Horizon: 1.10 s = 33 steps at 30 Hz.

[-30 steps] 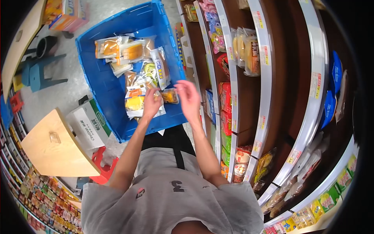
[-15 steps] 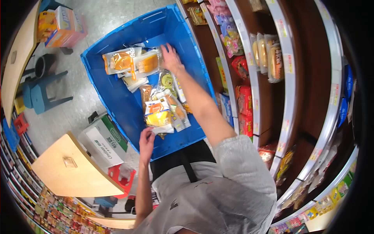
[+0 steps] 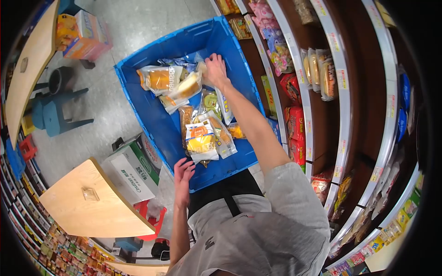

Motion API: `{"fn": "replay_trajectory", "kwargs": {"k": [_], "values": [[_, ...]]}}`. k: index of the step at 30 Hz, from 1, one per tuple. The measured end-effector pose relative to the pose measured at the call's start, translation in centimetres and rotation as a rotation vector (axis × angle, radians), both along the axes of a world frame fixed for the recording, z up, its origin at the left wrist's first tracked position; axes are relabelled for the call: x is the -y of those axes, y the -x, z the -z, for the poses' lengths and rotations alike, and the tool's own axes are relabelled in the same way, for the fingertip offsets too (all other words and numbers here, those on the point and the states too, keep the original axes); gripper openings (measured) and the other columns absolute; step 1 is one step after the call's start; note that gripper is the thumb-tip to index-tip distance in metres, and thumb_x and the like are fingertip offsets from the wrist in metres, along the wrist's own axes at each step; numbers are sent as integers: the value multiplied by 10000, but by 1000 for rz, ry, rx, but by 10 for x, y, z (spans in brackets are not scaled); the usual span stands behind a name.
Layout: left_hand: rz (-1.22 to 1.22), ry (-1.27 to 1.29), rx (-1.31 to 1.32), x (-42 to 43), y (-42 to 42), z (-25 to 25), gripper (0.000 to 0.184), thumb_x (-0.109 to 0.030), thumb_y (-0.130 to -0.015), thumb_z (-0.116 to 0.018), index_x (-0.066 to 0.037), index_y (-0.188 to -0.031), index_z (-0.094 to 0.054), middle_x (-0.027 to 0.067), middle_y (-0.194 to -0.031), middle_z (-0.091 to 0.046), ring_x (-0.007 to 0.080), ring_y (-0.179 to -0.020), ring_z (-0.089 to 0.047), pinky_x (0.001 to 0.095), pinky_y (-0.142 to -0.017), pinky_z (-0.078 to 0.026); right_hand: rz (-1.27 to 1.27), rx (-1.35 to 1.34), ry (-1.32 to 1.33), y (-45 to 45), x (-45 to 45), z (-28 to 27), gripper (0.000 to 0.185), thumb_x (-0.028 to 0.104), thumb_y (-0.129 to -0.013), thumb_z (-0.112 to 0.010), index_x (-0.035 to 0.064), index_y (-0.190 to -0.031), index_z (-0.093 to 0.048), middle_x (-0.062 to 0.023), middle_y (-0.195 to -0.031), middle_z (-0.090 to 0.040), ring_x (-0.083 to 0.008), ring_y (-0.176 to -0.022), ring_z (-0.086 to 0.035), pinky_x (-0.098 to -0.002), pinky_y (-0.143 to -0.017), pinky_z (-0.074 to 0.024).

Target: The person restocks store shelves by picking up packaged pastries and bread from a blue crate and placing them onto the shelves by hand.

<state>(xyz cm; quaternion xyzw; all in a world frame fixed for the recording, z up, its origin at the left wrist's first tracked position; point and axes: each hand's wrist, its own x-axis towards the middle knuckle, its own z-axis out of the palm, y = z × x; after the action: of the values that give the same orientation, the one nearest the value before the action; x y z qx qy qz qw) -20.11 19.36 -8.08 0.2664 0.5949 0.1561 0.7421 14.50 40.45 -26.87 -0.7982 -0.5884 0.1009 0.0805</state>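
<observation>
A blue crate (image 3: pixel 152 131) holds several packaged breads. My right hand (image 3: pixel 214 71) reaches into its far part, fingers curled on the edge of a clear bread packet (image 3: pixel 186 88), which is tilted. Beside that lies another bread packet (image 3: pixel 159 79) with white lettering. My left hand (image 3: pixel 183 175) is at the crate's near left edge, fingers apart and holding nothing. A yellow and white packet (image 3: pixel 200 140) lies in the near part of the crate, with a green-marked packet (image 3: pixel 210 102) behind it.
Curved shelves (image 3: pixel 343 92) with bagged goods run along the right. On the left are a teal stool (image 3: pixel 57 110), a white and green carton (image 3: pixel 133 177), a wooden panel (image 3: pixel 92 198) and an orange box (image 3: pixel 87 39). A red stool (image 3: pixel 154 221) stands beside the carton.
My right hand has moved from the crate's near part to its far part and the bread packet there has tilted. My left hand has drawn back from the packets to the crate's edge.
</observation>
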Motion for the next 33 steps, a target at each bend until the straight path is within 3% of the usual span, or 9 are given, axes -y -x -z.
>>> {"fn": "replay_trajectory", "kwargs": {"k": [6,8,12,14,18,20,24,26,33], "values": [[-78,-138,103,-27,-18,-32,435,-202,-1045,-487,-113,-1449,-350,141,-1325,-540,227,-1208,-559,375,-1056,-437,216,-538,-380,8,61,-159,371,-7,-720,-715,19,-1063,-577,-157,-969,-657,-358,-941,-646,-438,-800,-538],[2,-186,105,-38,-37,-50,473,-291,-1062,-451,-122,-1485,-323,157,-1376,-520,258,-1271,-531,395,-1087,-417,82,-513,-657,25,103,-210,373,-35,-709,-670,44,-1068,-608,-133,-1045,-673,-360,-1029,-627,-441,-886,-515],[-377,192,884,-61,-94,-129,663,-548,-1017,-435,-108,-1504,-345,158,-1462,-481,309,-1346,-469,502,-1153,-339,-256,-316,-793,56,204,-281,429,-50,-710,-713,113,-1105,-676,-112,-1180,-651,-317,-1094,-618,-408,-948,-508],[-166,125,684,-67,-101,-105,557,-432,-1038,-480,-84,-1466,-405,123,-1418,-537,286,-1238,-577,466,-1040,-477,-359,-315,-803,61,242,-304,438,-48,-718,-708,132,-1117,-689,-117,-1241,-634,-323,-1120,-604,-413,-969,-501],[-55,-77,546,-41,-151,-117,456,-110,-981,-611,-40,-1398,-442,131,-1338,-588,250,-1191,-615,392,-985,-533,-217,-291,-734,15,293,-307,419,49,-868,-653,120,-1281,-634,-153,-1313,-589,-314,-1192,-589,-401,-1046,-461],[-92,-62,554,-26,-173,-114,480,-34,-948,-644,-42,-1389,-453,138,-1329,-592,250,-1198,-611,391,-1003,-526,438,-964,-734,-5,318,-313,459,164,-951,-647,110,-1388,-518,-142,-1303,-593,-267,-1192,-593,-377,-1029,-474],[-82,-55,550,9,-221,-118,477,-13,-942,-644,-37,-1382,-463,120,-1337,-591,231,-1220,-593,382,-1035,-500,646,-1490,-447,-26,377,-300,493,247,-1015,-596,102,-1451,-417,-116,-1297,-594,-213,-1178,-600,-356,-1009,-488],[37,-189,554,29,-249,-123,468,-8,-946,-635,-28,-1382,-465,107,-1333,-595,215,-1227,-580,370,-1045,-479,642,-2141,-437,-30,395,-302,474,284,-1036,-562,84,-1441,-418,-89,-1305,-588,-170,-1158,-600,-342,-994,-489],[220,-200,559,59,-294,-136,470,-42,-966,-623,-18,-1394,-431,120,-1358,-567,203,-1238,-561,364,-1066,-447,730,-1699,-566,-55,420,-307,537,234,-931,-728,65,-1389,-504,-44,-1211,-657,-116,-1067,-620,-295,-921,-486]]}}
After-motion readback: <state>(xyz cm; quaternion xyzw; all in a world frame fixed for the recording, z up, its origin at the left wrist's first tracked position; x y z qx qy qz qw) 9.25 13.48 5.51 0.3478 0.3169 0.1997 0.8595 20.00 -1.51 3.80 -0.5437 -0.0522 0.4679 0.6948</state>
